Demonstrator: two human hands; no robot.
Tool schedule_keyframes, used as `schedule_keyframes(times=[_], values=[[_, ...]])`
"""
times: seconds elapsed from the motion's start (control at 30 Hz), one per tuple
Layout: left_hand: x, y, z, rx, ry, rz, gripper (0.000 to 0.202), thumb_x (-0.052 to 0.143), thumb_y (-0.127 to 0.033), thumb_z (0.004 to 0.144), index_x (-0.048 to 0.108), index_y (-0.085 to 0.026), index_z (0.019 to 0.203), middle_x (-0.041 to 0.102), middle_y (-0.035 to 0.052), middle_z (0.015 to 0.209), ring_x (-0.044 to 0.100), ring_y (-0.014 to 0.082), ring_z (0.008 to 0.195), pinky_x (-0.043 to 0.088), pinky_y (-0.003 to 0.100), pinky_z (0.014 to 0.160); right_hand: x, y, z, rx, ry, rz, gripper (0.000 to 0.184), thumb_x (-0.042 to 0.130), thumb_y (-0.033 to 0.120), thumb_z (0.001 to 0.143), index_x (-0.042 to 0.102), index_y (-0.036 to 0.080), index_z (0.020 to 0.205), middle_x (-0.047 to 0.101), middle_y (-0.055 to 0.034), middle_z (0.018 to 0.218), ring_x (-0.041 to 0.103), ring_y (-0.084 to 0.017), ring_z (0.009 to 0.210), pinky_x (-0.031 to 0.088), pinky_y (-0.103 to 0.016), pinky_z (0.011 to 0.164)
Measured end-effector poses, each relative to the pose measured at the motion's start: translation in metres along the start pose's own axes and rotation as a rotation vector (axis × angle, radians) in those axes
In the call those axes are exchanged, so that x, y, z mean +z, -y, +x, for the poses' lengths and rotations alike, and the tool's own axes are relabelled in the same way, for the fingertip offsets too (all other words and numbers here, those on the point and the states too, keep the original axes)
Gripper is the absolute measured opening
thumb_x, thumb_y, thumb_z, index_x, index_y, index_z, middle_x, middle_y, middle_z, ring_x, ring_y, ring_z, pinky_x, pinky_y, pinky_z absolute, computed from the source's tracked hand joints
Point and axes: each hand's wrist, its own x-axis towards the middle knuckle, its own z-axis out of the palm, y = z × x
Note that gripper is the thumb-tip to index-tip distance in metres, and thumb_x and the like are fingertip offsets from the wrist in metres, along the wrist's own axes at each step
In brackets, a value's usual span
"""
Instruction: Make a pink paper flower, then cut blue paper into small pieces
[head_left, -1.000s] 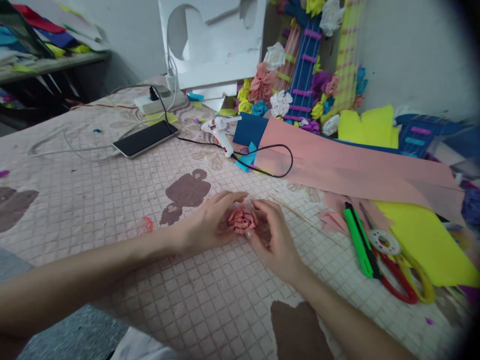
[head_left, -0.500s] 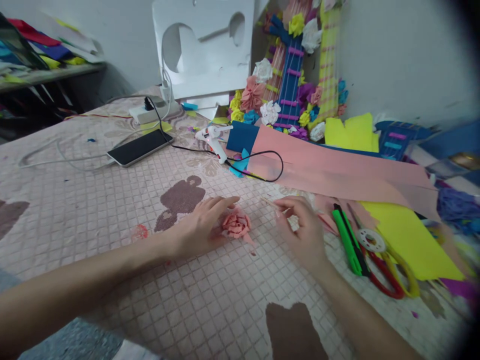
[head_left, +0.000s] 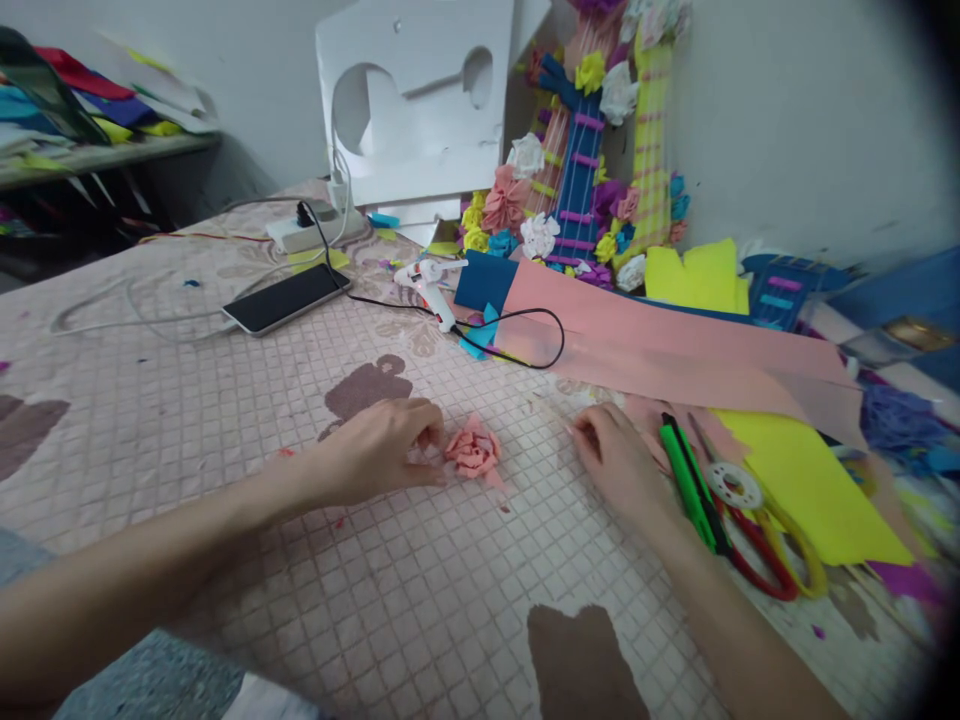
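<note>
A small pink paper flower (head_left: 472,452) lies on the quilted table cover (head_left: 225,400). My left hand (head_left: 379,452) rests just left of it with the fingers curled in, their tips at the flower's edge. My right hand (head_left: 619,465) lies to the right of the flower, apart from it, beside a green utility knife (head_left: 686,482). Its fingers are curled over something small that I cannot make out.
Red and yellow scissors (head_left: 776,555) and a white disc (head_left: 739,483) lie on yellow paper (head_left: 817,470). Behind are a long pink sheet (head_left: 675,345), a corded white glue gun (head_left: 431,278), a phone (head_left: 289,298), a power strip (head_left: 311,228) and flower-covered paper guitars (head_left: 589,160).
My right hand let go of the pink flower and moved right, toward the green knife. My left hand's fingers curled in beside the flower, which now lies on the cover.
</note>
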Motion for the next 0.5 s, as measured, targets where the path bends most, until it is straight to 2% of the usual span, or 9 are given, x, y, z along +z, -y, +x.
schedule_keyframes(times=[0.07, 0.13, 0.27, 0.4, 0.5], values=[[0.001, -0.002, 0.0, -0.006, 0.053, 0.02, 0.023, 0.069, -0.035, 0.074, 0.055, -0.017, 0.072, 0.058, -0.0021, 0.068, 0.05, 0.0103, 0.059, 0.032, 0.023, 0.053, -0.002, 0.007, 0.0, -0.027, -0.096, 0.091, 0.007, 0.046, 0.023, 0.09, 0.046, 0.022, 0.083, 0.054, -0.0021, 0.077, 0.053, -0.018, 0.072, 0.043, -0.031, 0.063], [0.003, -0.004, -0.001, -0.03, 0.078, 0.034, 0.024, 0.07, -0.035, 0.074, 0.055, -0.017, 0.07, 0.059, -0.0027, 0.066, 0.049, 0.01, 0.058, 0.028, 0.023, 0.052, -0.003, 0.015, 0.0, -0.101, -0.151, 0.194, 0.006, 0.046, 0.022, 0.091, 0.047, 0.023, 0.085, 0.054, -0.0012, 0.077, 0.054, -0.017, 0.071, 0.044, -0.03, 0.064], [0.006, -0.006, -0.001, -0.074, 0.08, 0.072, 0.017, 0.068, -0.029, 0.074, 0.056, -0.017, 0.07, 0.06, -0.0027, 0.068, 0.049, 0.0102, 0.058, 0.025, 0.023, 0.051, 0.001, 0.031, -0.005, -0.255, -0.112, 0.316, 0.006, 0.044, 0.02, 0.093, 0.048, 0.024, 0.09, 0.056, -0.0006, 0.079, 0.055, -0.015, 0.073, 0.045, -0.028, 0.064], [0.005, -0.007, -0.001, -0.066, 0.098, 0.07, 0.007, 0.062, -0.017, 0.072, 0.056, -0.017, 0.07, 0.059, -0.0029, 0.067, 0.048, 0.0096, 0.058, 0.024, 0.023, 0.05, 0.008, 0.045, -0.015, -0.244, -0.073, 0.352, 0.008, 0.043, 0.019, 0.094, 0.048, 0.024, 0.092, 0.055, -0.0003, 0.081, 0.055, -0.014, 0.073, 0.045, -0.026, 0.064], [0.003, -0.01, -0.001, -0.063, 0.117, 0.061, 0.005, 0.06, -0.014, 0.071, 0.056, -0.016, 0.069, 0.059, -0.0029, 0.067, 0.048, 0.0091, 0.057, 0.024, 0.023, 0.05, 0.01, 0.051, -0.027, -0.199, -0.061, 0.344, 0.009, 0.041, 0.017, 0.094, 0.047, 0.024, 0.092, 0.054, 0.0005, 0.079, 0.054, -0.013, 0.069, 0.044, -0.024, 0.06]])
